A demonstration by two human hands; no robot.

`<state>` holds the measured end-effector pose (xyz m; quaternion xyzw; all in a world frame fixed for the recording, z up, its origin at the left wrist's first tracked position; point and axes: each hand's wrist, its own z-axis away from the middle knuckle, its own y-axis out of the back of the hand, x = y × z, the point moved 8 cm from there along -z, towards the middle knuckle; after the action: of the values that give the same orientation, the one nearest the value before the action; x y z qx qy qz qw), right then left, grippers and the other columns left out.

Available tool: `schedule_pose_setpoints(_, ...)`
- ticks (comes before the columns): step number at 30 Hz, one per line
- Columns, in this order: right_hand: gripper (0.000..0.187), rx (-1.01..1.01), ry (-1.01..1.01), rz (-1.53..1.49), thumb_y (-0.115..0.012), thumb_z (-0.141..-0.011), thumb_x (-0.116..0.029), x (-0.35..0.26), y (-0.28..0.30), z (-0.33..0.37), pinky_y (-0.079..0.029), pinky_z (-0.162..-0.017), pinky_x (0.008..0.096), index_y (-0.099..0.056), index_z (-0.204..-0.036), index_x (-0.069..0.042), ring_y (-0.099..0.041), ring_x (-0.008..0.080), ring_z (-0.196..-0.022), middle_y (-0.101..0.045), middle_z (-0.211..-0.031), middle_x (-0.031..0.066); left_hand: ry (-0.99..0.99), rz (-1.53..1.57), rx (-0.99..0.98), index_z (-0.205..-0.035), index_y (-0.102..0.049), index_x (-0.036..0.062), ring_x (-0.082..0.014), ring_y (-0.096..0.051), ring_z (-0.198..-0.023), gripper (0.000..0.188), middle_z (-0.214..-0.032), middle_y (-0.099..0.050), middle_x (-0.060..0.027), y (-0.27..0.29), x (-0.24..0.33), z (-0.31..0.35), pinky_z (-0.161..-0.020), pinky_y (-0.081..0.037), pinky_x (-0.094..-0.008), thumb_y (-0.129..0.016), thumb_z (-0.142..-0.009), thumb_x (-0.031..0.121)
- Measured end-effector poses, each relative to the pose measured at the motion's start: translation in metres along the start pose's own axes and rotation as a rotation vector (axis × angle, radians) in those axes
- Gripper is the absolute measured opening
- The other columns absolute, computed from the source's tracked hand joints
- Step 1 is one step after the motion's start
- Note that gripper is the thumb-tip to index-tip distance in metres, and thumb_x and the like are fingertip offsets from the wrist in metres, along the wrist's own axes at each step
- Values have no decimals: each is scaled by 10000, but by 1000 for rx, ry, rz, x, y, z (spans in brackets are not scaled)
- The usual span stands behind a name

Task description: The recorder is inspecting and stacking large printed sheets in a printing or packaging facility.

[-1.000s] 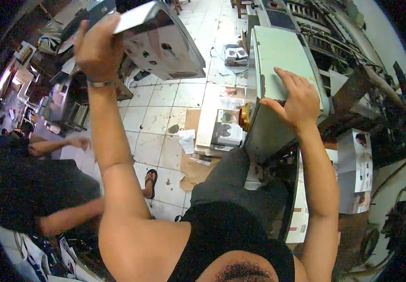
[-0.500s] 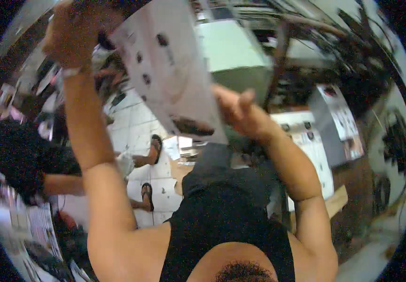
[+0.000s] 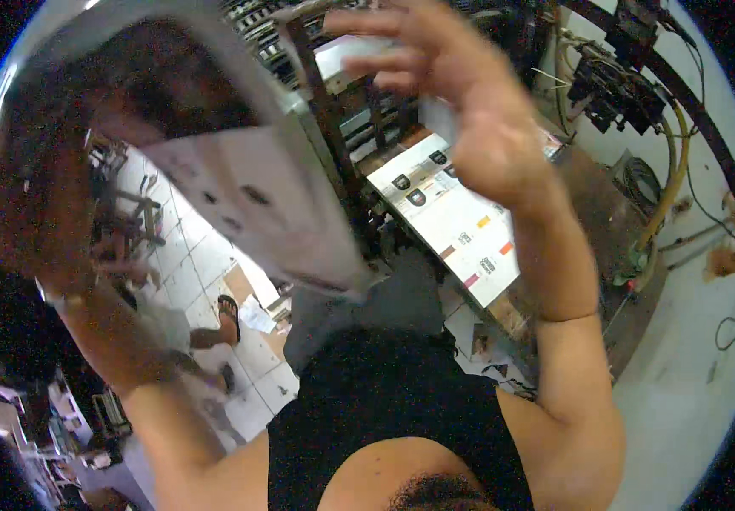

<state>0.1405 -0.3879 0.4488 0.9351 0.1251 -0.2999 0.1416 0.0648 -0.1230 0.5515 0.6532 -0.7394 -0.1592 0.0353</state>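
Note:
A large printed sheet [image 3: 274,204], pale with dark pictures on it, is raised in front of me on the left and blurred by motion. I cannot tell whether it is one sheet or several together. My left hand [image 3: 40,200] grips its left side, dark and partly lost in shadow. Up at the top centre, my right hand [image 3: 469,111] is empty, its fingers spread and clear of the sheet. Beneath and beside my right forearm lies a white printed sheet [image 3: 461,243] with black, orange and pink marks, on a low wooden surface.
Dark machinery with an upright metal post [image 3: 325,102] stands ahead. Cables and a yellow hose [image 3: 680,153] hang along the right wall. On the tiled floor [image 3: 193,230] lie paper scraps [image 3: 257,315]. Another person's sandaled foot [image 3: 228,319] is at the left.
The view has swung to the right. The raised sheet tilted and came closer, and my right hand left its edge and rose. My left hand shifted down and left with the sheet.

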Motion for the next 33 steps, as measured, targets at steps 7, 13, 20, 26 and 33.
schedule_pose_setpoints(7,482,-65,-11,203,-721,-760,-137,-56,-4,-37,-528,-740,356,-505,-1137,72,-643,216,-812,-642,-960,190,-163,669,-73,-1044,-600,7,-187,-631,-855,388,-984,-654,-107,-44,101,-8,-754,-518,-338,-757,-721,155)
schedule_pose_setpoints(13,209,-39,-33,198,-702,-711,19,-26,25,-14,-521,-611,271,-634,-900,78,-630,121,-662,-680,-801,109,-442,1004,-142,-988,-606,-15,-197,-646,-887,372,-982,-651,-118,-82,145,-2,-761,-542,-354,-782,-682,102)
schedule_pose_setpoints(20,118,348,-116,407,-671,-717,3,-20,75,20,-501,-560,301,-642,-824,45,-638,170,-611,-672,-732,131,303,1002,-9,-1446,-35,45,-301,-134,-1374,1195,-1500,8,-202,-165,115,159,-1101,-191,-407,-836,-613,347)
schedule_pose_setpoints(26,308,553,-44,634,-534,-834,37,-14,126,75,-499,-816,319,-537,-1142,55,-619,254,-909,-615,-1047,144,1692,2208,-1022,-1440,-108,46,-294,-233,-1345,834,-1457,-233,-168,-239,238,378,-1088,-192,-434,-637,-840,283)
schedule_pose_setpoints(33,323,1169,-211,257,-543,-838,35,46,116,229,-483,-862,391,-490,-1152,89,-567,246,-1005,-572,-1107,151,1538,2211,-1077,-1063,-511,35,-242,-617,-722,245,-873,-609,-99,-259,204,396,-652,-525,-389,-521,-920,233)
